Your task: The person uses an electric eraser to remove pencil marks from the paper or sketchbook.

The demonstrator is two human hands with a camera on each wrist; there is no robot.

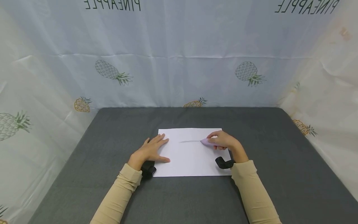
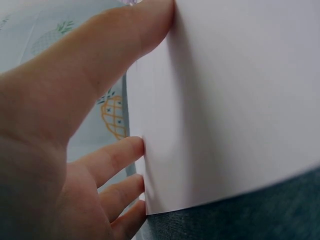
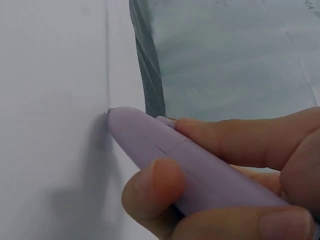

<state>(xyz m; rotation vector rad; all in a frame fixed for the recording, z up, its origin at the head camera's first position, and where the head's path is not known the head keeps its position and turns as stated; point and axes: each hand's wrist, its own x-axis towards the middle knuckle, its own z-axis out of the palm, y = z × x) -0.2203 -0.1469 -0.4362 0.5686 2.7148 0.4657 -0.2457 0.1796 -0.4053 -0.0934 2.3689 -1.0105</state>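
A white sheet of paper [image 1: 193, 161] lies on the dark table, with a thin, nearly straight line [image 1: 190, 141] across its upper part. My right hand [image 1: 223, 140] grips a lilac utility knife [image 3: 200, 175] with a rounded body and a small slider on its side. The knife's tip meets the paper at the right end of that line, best seen in the right wrist view. Spread over the sheet's left edge, my left hand [image 1: 152, 149] rests on the paper with thumb [image 2: 150, 25] and fingers apart and fairly straight.
Dark grey cloth [image 1: 126, 124] covers the table. Behind and beside it hangs a pale curtain [image 1: 179, 37] printed with pineapples. Black wrist-worn devices [image 1: 223, 162] sit by both wrists, the right one over the sheet's lower right part.
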